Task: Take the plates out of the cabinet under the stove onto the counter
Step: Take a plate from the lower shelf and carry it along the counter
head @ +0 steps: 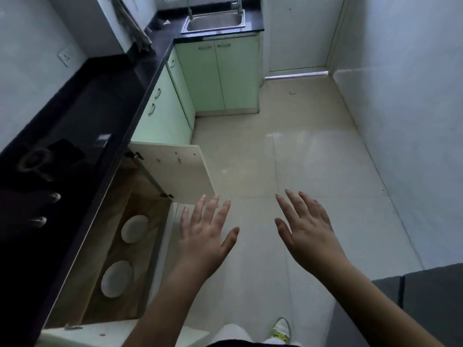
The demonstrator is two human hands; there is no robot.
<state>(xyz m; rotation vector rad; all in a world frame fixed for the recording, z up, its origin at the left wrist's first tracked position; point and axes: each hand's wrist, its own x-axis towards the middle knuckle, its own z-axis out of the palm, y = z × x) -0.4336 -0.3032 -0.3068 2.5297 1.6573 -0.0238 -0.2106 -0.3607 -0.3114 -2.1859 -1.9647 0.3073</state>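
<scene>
Two white plates, a far plate and a near plate, lie well apart on the wooden floor of the open cabinet under the black counter, both near its front edge. The left hand and right hand hover above the tiled floor with fingers spread, holding nothing. The step likely calls for crouching (the doors already stand open) and gripping one rim at a time.
</scene>
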